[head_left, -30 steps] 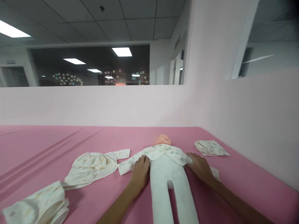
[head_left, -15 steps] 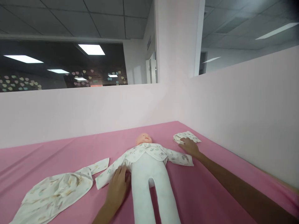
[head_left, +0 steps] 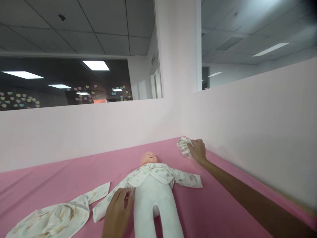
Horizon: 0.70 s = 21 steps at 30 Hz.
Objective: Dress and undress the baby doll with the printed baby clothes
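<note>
A baby doll [head_left: 155, 193] in white leggings lies on its back, its arms in the sleeves of a patterned white baby top [head_left: 158, 171]. My left hand [head_left: 119, 208] is beside the doll's waist, near the sleeve on the left; its fingers are loosely bent, the thumb apart, and nothing shows in them. Past the doll's head, to the right, my right hand [head_left: 198, 150] is closed on a bunched, printed white cloth [head_left: 184, 146], which looks raised off the bed. Its fingertips are partly hidden. Whether the cloth is a garment is unclear.
A second printed baby garment [head_left: 55, 218] lies crumpled at the left. Everything rests on a pink sheet [head_left: 74, 172]. White walls [head_left: 260, 109] close off the back and the right side, with windows above them.
My right hand has closed on the cloth, which was lying flat and folded, and bunched it up toward the corner. The view has tilted up a little. My left hand stays by the doll.
</note>
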Each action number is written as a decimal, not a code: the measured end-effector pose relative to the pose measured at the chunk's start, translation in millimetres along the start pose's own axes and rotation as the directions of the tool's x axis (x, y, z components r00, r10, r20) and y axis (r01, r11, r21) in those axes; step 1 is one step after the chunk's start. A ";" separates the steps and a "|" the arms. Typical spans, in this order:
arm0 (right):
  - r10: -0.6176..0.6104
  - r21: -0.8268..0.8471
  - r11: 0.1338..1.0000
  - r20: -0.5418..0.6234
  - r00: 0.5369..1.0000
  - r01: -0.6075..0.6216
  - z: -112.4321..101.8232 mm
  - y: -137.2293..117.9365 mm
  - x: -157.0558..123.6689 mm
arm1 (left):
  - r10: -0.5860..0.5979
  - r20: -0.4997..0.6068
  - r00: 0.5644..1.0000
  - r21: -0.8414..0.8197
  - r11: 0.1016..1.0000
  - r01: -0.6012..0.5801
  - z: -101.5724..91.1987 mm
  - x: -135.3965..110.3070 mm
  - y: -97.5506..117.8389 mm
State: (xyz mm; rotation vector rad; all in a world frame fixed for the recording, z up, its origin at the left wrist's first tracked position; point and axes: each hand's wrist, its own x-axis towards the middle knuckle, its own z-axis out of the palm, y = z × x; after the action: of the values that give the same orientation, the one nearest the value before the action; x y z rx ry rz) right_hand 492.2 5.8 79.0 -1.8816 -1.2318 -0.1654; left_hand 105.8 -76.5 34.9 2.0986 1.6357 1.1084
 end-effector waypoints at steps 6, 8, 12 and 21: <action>-0.339 0.576 0.801 0.213 0.917 0.162 -82.4 -110.4 -56.9 | 0.067 0.262 0.963 -0.361 0.932 0.034 -23.5 -3.1 111.9; -0.519 0.746 0.654 0.316 0.794 0.130 -112.6 -141.2 -86.7 | 0.177 0.319 0.931 -0.522 0.853 0.016 -38.5 -7.4 146.5; -0.733 0.842 0.532 0.402 0.549 0.093 -157.8 -168.0 -126.6 | 0.235 0.202 0.951 -0.687 0.726 -0.033 -69.9 -18.3 175.8; -0.474 0.748 0.656 0.306 0.825 0.100 -168.0 -141.4 -124.0 | 0.028 0.073 0.997 -0.556 0.831 0.017 -116.8 -31.8 148.3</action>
State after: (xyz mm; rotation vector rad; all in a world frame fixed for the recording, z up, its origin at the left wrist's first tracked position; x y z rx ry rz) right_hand 370.8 -178.5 201.1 -1.0320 -1.6384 0.5845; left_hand 128.0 -183.2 192.2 1.7295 1.0864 1.2935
